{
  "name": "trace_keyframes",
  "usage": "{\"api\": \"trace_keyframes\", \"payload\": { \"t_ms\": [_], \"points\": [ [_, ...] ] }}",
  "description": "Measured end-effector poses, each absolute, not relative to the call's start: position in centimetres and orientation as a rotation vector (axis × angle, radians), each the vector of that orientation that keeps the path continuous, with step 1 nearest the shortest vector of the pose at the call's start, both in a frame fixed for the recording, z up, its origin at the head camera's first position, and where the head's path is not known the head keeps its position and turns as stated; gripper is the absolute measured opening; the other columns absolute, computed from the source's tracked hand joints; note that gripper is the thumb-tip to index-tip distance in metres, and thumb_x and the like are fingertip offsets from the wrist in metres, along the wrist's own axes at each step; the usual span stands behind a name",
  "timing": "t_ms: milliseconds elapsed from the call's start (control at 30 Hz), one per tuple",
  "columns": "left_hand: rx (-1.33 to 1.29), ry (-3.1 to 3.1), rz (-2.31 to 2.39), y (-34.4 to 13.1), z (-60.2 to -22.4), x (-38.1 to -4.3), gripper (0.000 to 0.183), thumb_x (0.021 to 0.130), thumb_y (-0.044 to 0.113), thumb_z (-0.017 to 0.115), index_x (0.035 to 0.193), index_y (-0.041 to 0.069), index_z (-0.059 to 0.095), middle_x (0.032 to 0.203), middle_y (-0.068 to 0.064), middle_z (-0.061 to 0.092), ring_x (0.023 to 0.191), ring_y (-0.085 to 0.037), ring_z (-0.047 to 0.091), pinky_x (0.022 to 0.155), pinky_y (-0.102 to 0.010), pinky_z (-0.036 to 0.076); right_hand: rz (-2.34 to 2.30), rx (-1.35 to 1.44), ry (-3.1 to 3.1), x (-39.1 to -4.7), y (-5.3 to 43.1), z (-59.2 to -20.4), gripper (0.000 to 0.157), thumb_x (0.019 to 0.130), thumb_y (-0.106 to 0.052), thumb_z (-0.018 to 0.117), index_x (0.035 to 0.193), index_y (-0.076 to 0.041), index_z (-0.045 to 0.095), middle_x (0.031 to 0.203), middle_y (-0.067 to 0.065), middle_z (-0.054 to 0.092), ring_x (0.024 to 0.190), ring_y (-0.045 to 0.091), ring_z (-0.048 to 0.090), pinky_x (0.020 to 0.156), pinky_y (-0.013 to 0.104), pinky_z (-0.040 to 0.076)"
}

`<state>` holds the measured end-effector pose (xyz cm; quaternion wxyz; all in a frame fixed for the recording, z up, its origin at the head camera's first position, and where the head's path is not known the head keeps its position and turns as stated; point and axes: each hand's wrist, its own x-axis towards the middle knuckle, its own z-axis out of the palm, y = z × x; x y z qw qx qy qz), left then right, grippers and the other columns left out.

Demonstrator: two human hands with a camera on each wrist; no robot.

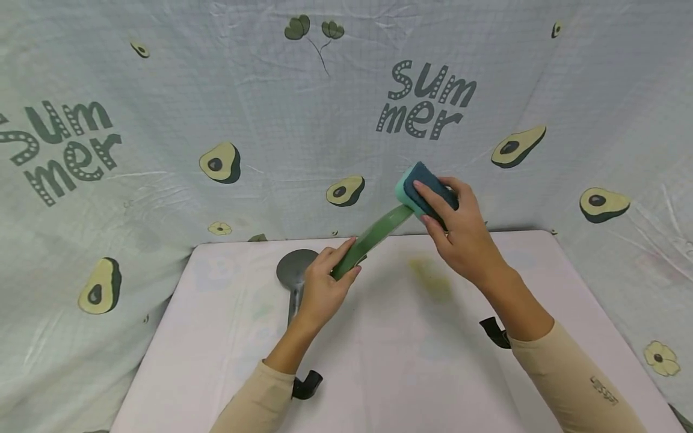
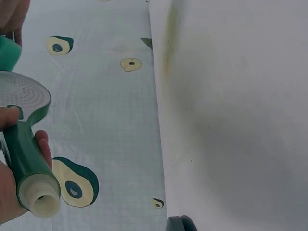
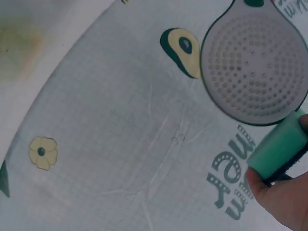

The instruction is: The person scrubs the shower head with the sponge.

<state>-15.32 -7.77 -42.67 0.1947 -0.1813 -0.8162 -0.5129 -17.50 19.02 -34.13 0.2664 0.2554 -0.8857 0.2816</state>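
My left hand (image 1: 325, 294) grips a green shower head (image 1: 376, 236) by its handle, holding it tilted above the table. In the left wrist view, the pale threaded end of the shower head (image 2: 30, 154) points toward the camera. The right wrist view shows its round grey nozzle face (image 3: 255, 67). My right hand (image 1: 460, 231) holds a sponge (image 1: 425, 191), light teal with a dark blue scouring side, between thumb and fingers. The sponge's teal side (image 3: 279, 147) meets the rim of the shower head, at the end away from the handle.
A dark grey, round-headed object with a slim handle (image 1: 295, 270) lies on the white table (image 1: 390, 361), partly behind my left hand. A yellowish stain (image 1: 430, 279) marks the tabletop. Behind the table hangs a pale curtain (image 1: 271, 108) printed with avocados. Black curved pieces (image 1: 307, 385) sit by both wrists.
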Motion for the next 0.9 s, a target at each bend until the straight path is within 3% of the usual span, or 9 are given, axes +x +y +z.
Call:
{"api": "trace_keyframes", "payload": {
  "t_ms": [167, 333, 500, 633, 900],
  "points": [
    [-0.419, -2.348, -1.374, -7.3, -42.5, -15.5, 0.054, 0.086, 0.007, 0.084, 0.137, 0.012, 0.068, 0.1, -0.012, 0.069, 0.081, -0.019, 0.061, 0.064, -0.026, 0.05, 0.422, 0.837, -2.214, -16.7, 17.3, -34.6, 0.057, 0.094, -0.011, 0.074, 0.147, -0.026, 0.059, 0.149, 0.032, 0.04, 0.128, 0.052, 0.044, 0.098, 0.064, 0.048],
    [-0.342, -2.384, -1.376, -6.9, -42.6, -15.7, 0.056, 0.083, 0.005, 0.086, 0.135, 0.009, 0.068, 0.099, -0.014, 0.068, 0.085, -0.024, 0.066, 0.066, -0.029, 0.054, 0.075, 0.907, -2.111, -16.0, 14.7, -36.4, 0.062, 0.088, -0.01, 0.081, 0.144, -0.031, 0.062, 0.146, 0.028, 0.044, 0.119, 0.046, 0.048, 0.097, 0.054, 0.052],
    [-0.362, -2.368, -1.404, -6.8, -42.7, -15.6, 0.043, 0.084, 0.005, 0.082, 0.125, 0.003, 0.07, 0.101, -0.015, 0.07, 0.089, -0.028, 0.067, 0.074, -0.038, 0.059, -0.076, 0.977, -2.03, -15.4, 12.7, -39.4, 0.067, 0.082, -0.013, 0.088, 0.142, -0.029, 0.064, 0.146, 0.021, 0.044, 0.118, 0.04, 0.05, 0.09, 0.047, 0.053],
    [-0.366, -2.373, -1.444, -6.9, -42.6, -15.4, 0.037, 0.086, 0.006, 0.081, 0.121, 0.002, 0.071, 0.104, -0.015, 0.071, 0.092, -0.029, 0.067, 0.079, -0.041, 0.059, -0.052, 0.99, -2.015, -15.1, 12.5, -39.9, 0.067, 0.082, -0.012, 0.088, 0.142, -0.027, 0.063, 0.146, 0.021, 0.042, 0.119, 0.04, 0.049, 0.089, 0.047, 0.054],
    [-0.334, -2.387, -1.618, -6.7, -42.3, -14.9, 0.051, 0.087, 0.007, 0.082, 0.134, 0.003, 0.065, 0.114, -0.016, 0.067, 0.101, -0.031, 0.066, 0.079, -0.04, 0.06, 0.085, 0.87, -1.989, -16.3, 14.2, -36.6, 0.071, 0.083, 0.001, 0.081, 0.144, -0.029, 0.06, 0.146, 0.028, 0.041, 0.122, 0.048, 0.046, 0.092, 0.056, 0.054]
  ]
}}
